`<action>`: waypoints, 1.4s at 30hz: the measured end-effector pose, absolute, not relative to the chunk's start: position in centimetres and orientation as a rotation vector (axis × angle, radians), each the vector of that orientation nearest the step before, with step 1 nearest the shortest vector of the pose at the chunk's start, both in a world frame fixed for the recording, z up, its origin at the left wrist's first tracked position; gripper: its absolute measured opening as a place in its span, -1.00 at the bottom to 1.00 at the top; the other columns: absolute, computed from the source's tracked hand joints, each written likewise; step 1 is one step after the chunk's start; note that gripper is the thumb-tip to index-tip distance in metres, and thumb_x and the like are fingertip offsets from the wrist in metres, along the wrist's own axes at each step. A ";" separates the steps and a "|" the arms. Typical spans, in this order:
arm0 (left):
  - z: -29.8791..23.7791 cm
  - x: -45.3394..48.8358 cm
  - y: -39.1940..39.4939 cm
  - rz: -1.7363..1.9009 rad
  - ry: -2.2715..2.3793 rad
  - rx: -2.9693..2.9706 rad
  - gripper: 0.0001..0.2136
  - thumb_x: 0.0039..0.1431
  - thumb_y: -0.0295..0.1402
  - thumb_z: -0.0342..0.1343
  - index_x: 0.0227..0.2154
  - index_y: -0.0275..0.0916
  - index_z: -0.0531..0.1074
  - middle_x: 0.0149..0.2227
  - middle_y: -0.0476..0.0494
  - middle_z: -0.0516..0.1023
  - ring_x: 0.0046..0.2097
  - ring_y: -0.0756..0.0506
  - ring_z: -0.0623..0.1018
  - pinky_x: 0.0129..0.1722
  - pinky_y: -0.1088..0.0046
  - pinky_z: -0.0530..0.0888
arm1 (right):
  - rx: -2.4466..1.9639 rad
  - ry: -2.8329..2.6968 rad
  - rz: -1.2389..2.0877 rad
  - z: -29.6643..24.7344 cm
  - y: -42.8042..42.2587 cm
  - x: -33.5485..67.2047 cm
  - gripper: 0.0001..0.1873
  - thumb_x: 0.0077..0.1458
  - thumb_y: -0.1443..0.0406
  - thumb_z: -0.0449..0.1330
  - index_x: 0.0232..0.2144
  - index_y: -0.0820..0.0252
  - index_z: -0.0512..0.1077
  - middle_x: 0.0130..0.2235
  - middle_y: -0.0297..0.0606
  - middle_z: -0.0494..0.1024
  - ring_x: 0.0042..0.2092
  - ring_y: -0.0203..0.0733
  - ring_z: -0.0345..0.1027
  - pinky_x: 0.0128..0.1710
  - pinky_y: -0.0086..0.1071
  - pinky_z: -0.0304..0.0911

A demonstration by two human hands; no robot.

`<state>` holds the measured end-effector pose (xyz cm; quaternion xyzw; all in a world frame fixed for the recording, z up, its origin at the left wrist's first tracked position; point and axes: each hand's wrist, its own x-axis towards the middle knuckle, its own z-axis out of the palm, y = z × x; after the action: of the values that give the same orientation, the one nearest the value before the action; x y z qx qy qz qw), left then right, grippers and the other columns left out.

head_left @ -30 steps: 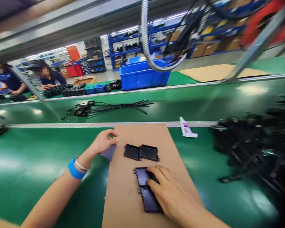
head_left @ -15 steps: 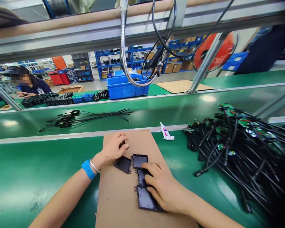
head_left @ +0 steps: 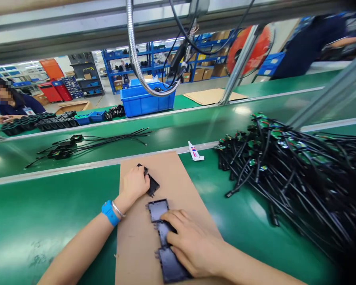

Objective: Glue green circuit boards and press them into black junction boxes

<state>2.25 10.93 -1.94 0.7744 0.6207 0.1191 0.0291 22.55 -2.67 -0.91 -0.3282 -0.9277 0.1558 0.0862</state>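
My left hand (head_left: pixel 135 184) is closed, with its fingers curled on small black plastic case pieces near the far end of the cardboard sheet (head_left: pixel 133 245). One case piece (head_left: pixel 153 185) sticks out beside the thumb; the fingers partly cover another dark piece (head_left: pixel 142 168). Across a row of three shallow black trays lies my right hand (head_left: pixel 192 241), its fingers bent and gripping at their right side. The far tray (head_left: pixel 159 209) shows most plainly. Fingers partly hide the middle tray (head_left: pixel 163 232) and the near tray (head_left: pixel 172 266).
To the right lies a large heap of black cables with green circuit boards (head_left: pixel 273 162). A white tube (head_left: pixel 195 151) lies beyond the cardboard. More cabled parts (head_left: pixel 65 147) lie on the far green strip. Behind stand a blue bin (head_left: pixel 148 101) and a metal post (head_left: pixel 240 65). Two co-workers are beyond.
My left hand and the loose case piece have moved farther from me along the cardboard. The tray row under my right hand has shifted left and nearer. The camera view has turned right.
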 end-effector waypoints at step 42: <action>-1.7 4.3 14.7 0.539 1.388 2.471 -0.55 0.21 -0.11 -0.17 -0.25 -0.36 0.50 -0.18 -0.39 0.56 -0.13 -0.33 0.52 -0.08 0.04 0.40 | -1.002 -2.807 0.078 -1.2 -0.1 23.1 -0.73 -0.07 0.18 0.19 -0.27 0.15 0.44 0.00 -0.13 0.34 -0.02 -0.04 0.22 -0.09 -0.24 0.24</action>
<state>4.30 14.71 -1.72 0.8495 0.4771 0.1852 0.1278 23.15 -0.09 -1.24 -0.3351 -0.9384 0.0262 0.0801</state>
